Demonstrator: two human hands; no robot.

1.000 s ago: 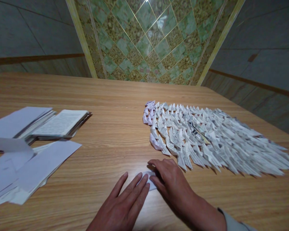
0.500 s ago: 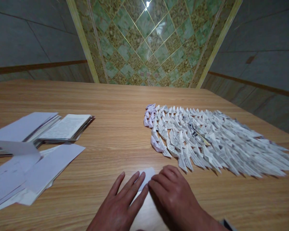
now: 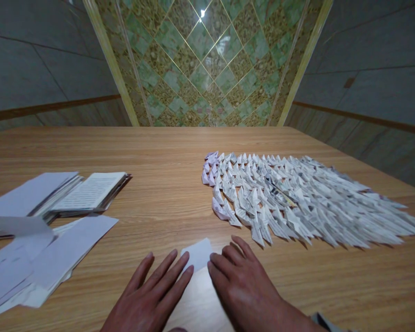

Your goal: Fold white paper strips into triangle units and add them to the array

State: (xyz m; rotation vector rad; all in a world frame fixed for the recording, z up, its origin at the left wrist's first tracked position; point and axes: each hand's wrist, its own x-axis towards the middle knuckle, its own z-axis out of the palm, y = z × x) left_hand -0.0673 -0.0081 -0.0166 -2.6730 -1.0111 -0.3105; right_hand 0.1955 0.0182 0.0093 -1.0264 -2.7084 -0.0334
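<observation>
A small white sheet of paper (image 3: 198, 254) lies flat on the wooden table (image 3: 173, 152) near its front edge. My left hand (image 3: 148, 297) rests flat on the paper's left side with its fingers stretched out. My right hand (image 3: 244, 288) presses flat on the paper's right side, fingers extended and slightly bent. Most of the sheet is hidden between and under my hands. Just beyond my right hand lies a wide spread of several small folded paper boats (image 3: 297, 200) made from printed pages.
At the left lie loose white sheets (image 3: 48, 253) and a stack of opened booklets with printed text (image 3: 86, 193). A green patterned tiled wall panel (image 3: 207, 60) rises behind the table. The table's right edge runs diagonally at the far right.
Both hands have slid toward me along the paper, leaving more of its far corner showing. The view has tilted down a little.
</observation>
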